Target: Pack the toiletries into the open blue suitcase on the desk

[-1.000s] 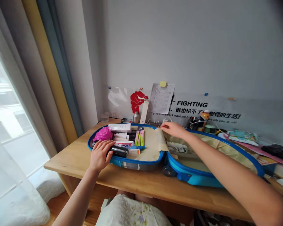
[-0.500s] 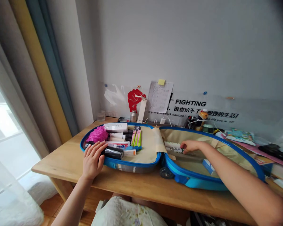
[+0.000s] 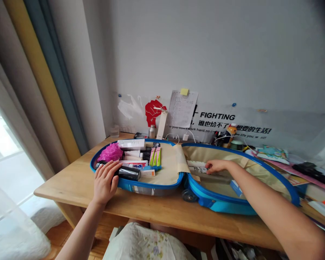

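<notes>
An open blue suitcase (image 3: 188, 176) lies on the wooden desk, both halves spread. My left hand (image 3: 106, 180) rests at the left half's front rim, fingers stretched over a black cylindrical bottle (image 3: 130, 173). Behind that bottle are a toothpaste tube (image 3: 134, 164), a pink bath puff (image 3: 110, 152), a white box (image 3: 131, 144) and several yellow-green sticks (image 3: 155, 156). A small white-orange box (image 3: 147, 173) sits beside the bottle. In the right half, the fingers of my right hand (image 3: 216, 166) close on the end of a white tube with dark print (image 3: 199, 169). Another white tube (image 3: 196, 163) lies behind it.
A blue-and-white box (image 3: 236, 188) lies in the right half, partly behind my forearm. Along the wall stand a metal bottle (image 3: 152, 132), a green-lidded jar (image 3: 236, 145) and an orange bottle (image 3: 231, 131). Papers and packets (image 3: 273, 154) crowd the desk's right side.
The view has shifted slightly. My right hand stays at the printed white tube, which has barely moved. The left hand remains on the black bottle.
</notes>
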{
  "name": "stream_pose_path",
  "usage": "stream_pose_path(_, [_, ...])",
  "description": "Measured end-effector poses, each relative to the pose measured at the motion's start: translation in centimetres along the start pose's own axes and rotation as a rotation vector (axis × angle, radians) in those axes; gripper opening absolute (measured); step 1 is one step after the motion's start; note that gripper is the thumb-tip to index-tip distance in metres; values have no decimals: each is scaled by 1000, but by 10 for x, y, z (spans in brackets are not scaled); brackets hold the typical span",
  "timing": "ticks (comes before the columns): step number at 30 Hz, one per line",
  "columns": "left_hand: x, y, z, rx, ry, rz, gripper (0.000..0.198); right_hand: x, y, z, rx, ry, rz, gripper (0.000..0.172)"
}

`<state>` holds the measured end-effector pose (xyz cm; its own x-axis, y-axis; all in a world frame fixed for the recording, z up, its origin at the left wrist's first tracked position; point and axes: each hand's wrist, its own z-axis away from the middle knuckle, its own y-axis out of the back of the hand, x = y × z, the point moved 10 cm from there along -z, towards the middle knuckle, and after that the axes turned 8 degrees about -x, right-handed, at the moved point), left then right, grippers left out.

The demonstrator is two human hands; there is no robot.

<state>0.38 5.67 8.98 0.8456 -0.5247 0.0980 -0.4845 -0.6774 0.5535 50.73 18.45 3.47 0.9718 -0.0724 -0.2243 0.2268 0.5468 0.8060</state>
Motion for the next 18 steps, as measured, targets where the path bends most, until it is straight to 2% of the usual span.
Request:
stream_pose_path(7, [0, 1, -1, 3, 13, 5, 42, -4, 6, 4, 27, 45, 22, 37])
stream_pose_path(12, [3, 2, -2, 4, -11, -7, 40, -11, 9, 6, 17, 68, 52, 34])
stream_pose_path(18, [2, 2, -2, -8, 5, -9, 39, -18, 19, 26, 47, 80, -2, 45])
